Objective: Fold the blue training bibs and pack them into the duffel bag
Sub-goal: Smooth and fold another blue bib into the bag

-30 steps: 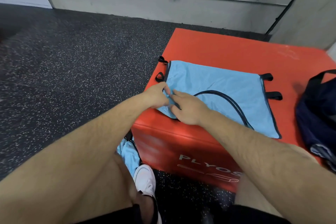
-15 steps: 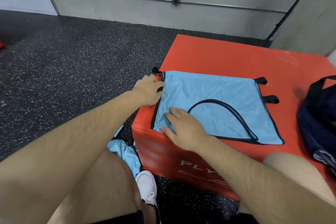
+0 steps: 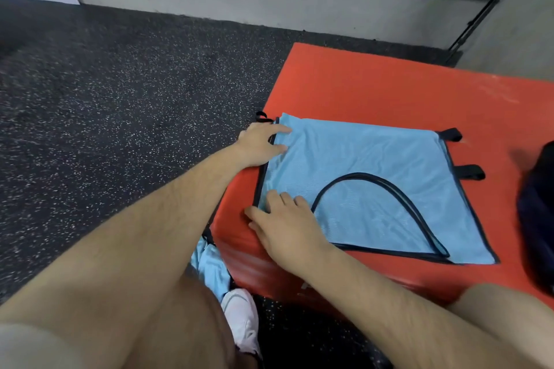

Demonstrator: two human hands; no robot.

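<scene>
A: What differs from a second ago?

B: Back then both hands met at the bib's 7 o'clock corner, where the cloth was rumpled. Now they are apart. The left hand (image 3: 260,144) has gone up the left hem to the 10 o'clock corner, while the right hand (image 3: 287,228) stays at the 7 o'clock corner. The blue bib (image 3: 374,159) lies flatter, its left hem is straight, and its black-trimmed opening (image 3: 368,177) shows whole.

A: How do the hands sit?

B: The left hand has its fingers stretched out and slightly spread, with the tips laid on the cloth just past the hem. The right hand is flat, palm down, with its fingers loosely spread, pressing the corner. Its thumb reaches past the hem onto the red box (image 3: 374,84).

A: And where is the bib from the hands?

B: It stretches toward 3 o'clock from both hands, flat on the box top and touching each. Black tabs (image 3: 469,172) stick out of its 3 o'clock hem.

A: Anything else, going rightward?

B: At the box's 7 o'clock, down on the speckled floor (image 3: 105,99), a second light-blue bib (image 3: 209,266) lies crumpled beside a white shoe (image 3: 242,317). At 3 o'clock, near the spread bib but apart from it, is the dark duffel bag (image 3: 536,213), cut off by the frame edge.
</scene>
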